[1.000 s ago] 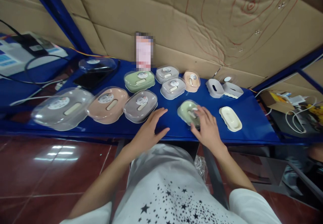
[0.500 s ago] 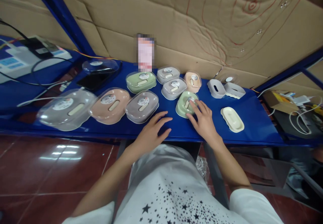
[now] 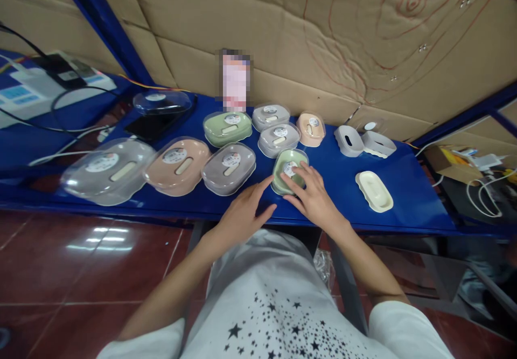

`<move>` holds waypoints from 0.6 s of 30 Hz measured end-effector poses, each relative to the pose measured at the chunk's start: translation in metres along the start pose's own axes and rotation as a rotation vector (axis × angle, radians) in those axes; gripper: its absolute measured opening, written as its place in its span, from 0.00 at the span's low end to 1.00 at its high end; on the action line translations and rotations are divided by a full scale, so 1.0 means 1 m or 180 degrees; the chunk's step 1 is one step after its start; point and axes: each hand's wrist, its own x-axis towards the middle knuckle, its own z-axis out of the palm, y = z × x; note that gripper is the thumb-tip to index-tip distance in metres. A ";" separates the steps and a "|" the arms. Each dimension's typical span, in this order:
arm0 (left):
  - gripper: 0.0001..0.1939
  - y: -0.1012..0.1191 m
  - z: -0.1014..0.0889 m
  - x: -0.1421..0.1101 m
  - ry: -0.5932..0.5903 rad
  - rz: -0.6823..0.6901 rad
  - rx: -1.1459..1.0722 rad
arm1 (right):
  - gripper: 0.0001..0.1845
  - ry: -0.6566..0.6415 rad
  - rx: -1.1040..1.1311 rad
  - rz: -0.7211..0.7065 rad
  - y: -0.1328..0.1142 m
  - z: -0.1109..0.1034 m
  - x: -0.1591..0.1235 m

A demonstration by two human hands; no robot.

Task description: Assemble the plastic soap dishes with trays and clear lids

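A small green soap box (image 3: 278,182) with a clear lid and a round white label sits near the table's front edge. My right hand (image 3: 309,194) lies on its right side, fingers over the lid and thumb at the near edge. Left of the box is my left hand (image 3: 244,208), its fingers apart and holding nothing, the index fingertip close to the box's left edge. A grey soap box (image 3: 228,173) stands just beyond my left hand. Behind the green box are another grey soap box (image 3: 278,140) and a pink soap box (image 3: 312,132).
At the left stand a larger pink box (image 3: 176,173) and a large grey box (image 3: 107,178). Another green box (image 3: 228,131) is behind. To the right lie a cream tray (image 3: 374,192) and grey slotted parts (image 3: 349,140). Cardboard (image 3: 274,41) lines the back.
The small green soap box has shifted left and turned somewhat under my right hand, which moved left with it. My left index finger has come up near the box's left edge.
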 end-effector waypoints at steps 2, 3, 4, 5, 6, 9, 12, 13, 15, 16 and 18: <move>0.32 -0.001 0.001 0.000 0.0007 0.0008 0.0012 | 0.31 0.0068 0.0160 -0.0048 0.004 0.004 -0.002; 0.32 0.000 0.001 0.000 -0.0006 0.0035 0.0027 | 0.32 0.0125 0.0243 -0.0055 0.006 0.005 -0.004; 0.31 0.000 0.001 0.001 -0.0024 0.0063 0.0048 | 0.32 0.0178 0.0315 -0.0052 0.009 0.006 -0.006; 0.31 0.001 0.001 0.001 -0.0043 0.0088 0.0076 | 0.33 0.0218 0.0369 -0.0039 0.011 0.007 -0.008; 0.31 0.002 0.000 0.001 -0.0060 0.0109 0.0111 | 0.33 0.0239 0.0397 -0.0018 0.013 0.006 -0.010; 0.31 0.004 -0.001 0.002 -0.0095 0.0151 0.0220 | 0.32 0.0156 0.0333 0.0025 0.016 0.002 -0.012; 0.32 0.005 -0.001 0.002 -0.0104 0.0149 0.0275 | 0.30 -0.0016 0.0185 -0.0022 0.019 -0.003 -0.008; 0.33 0.005 -0.001 0.002 -0.0107 0.0145 0.0282 | 0.29 -0.0047 0.0159 -0.0059 0.020 -0.005 -0.005; 0.33 0.004 -0.001 0.002 -0.0113 0.0143 0.0280 | 0.28 -0.0081 0.0170 -0.0130 0.022 -0.007 -0.001; 0.33 0.004 -0.001 0.002 -0.0117 0.0141 0.0273 | 0.28 -0.0088 0.0201 -0.0152 0.023 -0.007 0.001; 0.33 0.003 0.000 0.002 -0.0114 0.0145 0.0254 | 0.28 -0.0092 0.0262 -0.0154 0.024 -0.005 0.001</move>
